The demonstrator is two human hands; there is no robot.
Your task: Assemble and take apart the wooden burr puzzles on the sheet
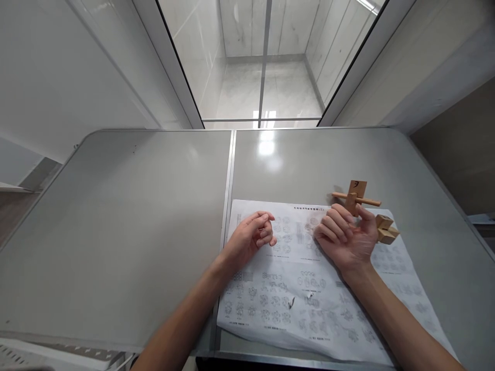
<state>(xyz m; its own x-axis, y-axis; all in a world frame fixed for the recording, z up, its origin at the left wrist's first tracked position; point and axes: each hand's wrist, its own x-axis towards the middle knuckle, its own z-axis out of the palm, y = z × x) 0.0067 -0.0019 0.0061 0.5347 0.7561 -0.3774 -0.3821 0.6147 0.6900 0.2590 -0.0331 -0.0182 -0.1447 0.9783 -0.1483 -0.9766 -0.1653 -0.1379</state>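
Note:
A large printed paper sheet with rows of small diagrams lies on the table. My left hand rests over its upper left part, fingers curled loosely inward with gaps between them and nothing visible in them. Palm up, my right hand is over the sheet's upper right part, its fingers bent. Just beyond its fingertips stands a wooden piece marked with a dark character, with a thin wooden rod across it. Whether the fingers touch it cannot be made out. Right of that hand sits a wooden block puzzle.
The grey table has a metal seam running front to back. Behind its far edge is a glass panel with a metal frame. A white slotted object is at the lower left. Small dark scraps lie on the sheet.

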